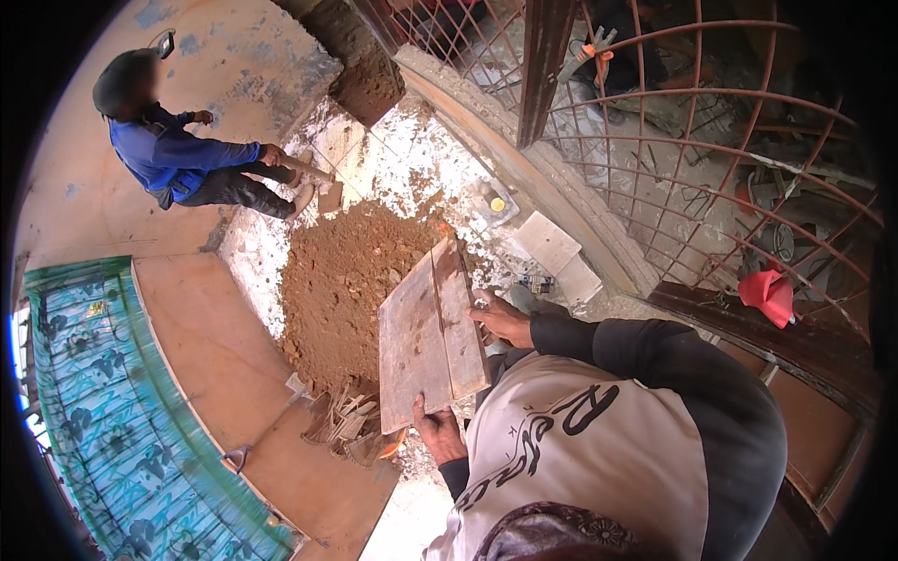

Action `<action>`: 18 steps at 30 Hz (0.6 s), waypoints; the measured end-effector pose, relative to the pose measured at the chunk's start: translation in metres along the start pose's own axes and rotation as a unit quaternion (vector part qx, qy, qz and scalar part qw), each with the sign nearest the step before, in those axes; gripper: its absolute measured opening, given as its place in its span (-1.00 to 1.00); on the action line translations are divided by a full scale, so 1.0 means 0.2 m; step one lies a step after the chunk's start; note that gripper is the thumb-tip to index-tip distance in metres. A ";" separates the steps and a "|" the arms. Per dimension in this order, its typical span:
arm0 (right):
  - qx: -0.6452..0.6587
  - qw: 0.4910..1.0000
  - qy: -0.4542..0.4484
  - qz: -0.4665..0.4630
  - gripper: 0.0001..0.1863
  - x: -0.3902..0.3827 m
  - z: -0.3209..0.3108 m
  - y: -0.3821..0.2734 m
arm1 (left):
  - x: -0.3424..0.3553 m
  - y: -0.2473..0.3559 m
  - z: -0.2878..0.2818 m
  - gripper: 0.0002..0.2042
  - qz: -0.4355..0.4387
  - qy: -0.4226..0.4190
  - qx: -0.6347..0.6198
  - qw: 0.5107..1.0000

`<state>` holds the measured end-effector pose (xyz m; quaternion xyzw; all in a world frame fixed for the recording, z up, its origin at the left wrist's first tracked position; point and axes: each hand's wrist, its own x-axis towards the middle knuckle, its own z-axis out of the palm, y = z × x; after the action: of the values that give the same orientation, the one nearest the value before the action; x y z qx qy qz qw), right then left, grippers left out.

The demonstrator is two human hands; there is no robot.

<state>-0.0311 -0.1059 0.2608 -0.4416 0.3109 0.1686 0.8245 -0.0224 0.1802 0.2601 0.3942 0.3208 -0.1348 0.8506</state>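
Left hand [440, 434] and right hand [505, 323] have fingers clamped on board [412, 344], not yet set down; soil [327, 280] at its ten o'clock lies heaped, unlevelled.

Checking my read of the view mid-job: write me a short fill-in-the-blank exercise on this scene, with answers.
1. The left hand and right hand both hold one flat ____.
2. The co-worker wears a top coloured ____.
3. The soil heap is coloured ____.
4. The teal patterned sheet lies toward the picture's ____ edge.

Missing words: wooden board; blue; brown; left.
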 end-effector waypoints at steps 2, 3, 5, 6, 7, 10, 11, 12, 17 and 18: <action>0.022 1.000 -0.010 0.009 -0.12 0.01 -0.02 0.00 | 0.00 -0.03 0.01 -0.48 0.006 0.000 0.000 1.000; 0.031 0.999 -0.015 0.016 -0.12 0.01 -0.04 0.01 | -0.02 -0.06 0.03 -0.47 0.009 0.003 -0.002 1.000; 0.034 0.998 -0.042 0.014 -0.12 0.03 -0.07 0.00 | -0.03 -0.08 0.07 -0.47 0.002 0.018 -0.024 1.000; 0.037 0.998 -0.047 0.013 -0.13 0.03 -0.07 0.01 | -0.02 -0.08 0.09 -0.48 0.003 0.030 -0.035 0.999; 0.042 0.998 -0.049 0.015 -0.13 0.03 -0.07 0.01 | -0.04 -0.08 0.10 -0.50 -0.001 0.044 -0.043 0.998; 0.038 0.999 -0.020 0.021 -0.17 0.10 -0.09 0.02 | -0.03 -0.09 0.17 -0.40 0.007 0.017 -0.052 0.998; 0.037 0.999 -0.011 0.025 -0.18 0.13 -0.10 0.03 | -0.02 -0.09 0.20 -0.40 0.010 0.010 -0.052 0.999; 0.039 0.998 -0.044 0.024 -0.15 0.07 -0.03 -0.06 | 0.00 -0.03 0.17 -0.43 0.015 0.035 -0.041 0.998; -0.037 0.996 0.084 0.006 -0.11 0.24 -0.05 -0.16 | 0.23 0.01 0.28 -0.62 0.005 0.032 -0.046 0.998; -0.043 0.994 0.102 -0.006 -0.11 0.27 -0.05 -0.17 | 0.26 0.04 0.29 -0.62 0.001 0.021 -0.046 0.999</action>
<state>0.0242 -0.1337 0.2429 -0.4938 0.3834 0.1310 0.7694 0.0472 0.1422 0.2585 0.3573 0.3436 -0.1105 0.8614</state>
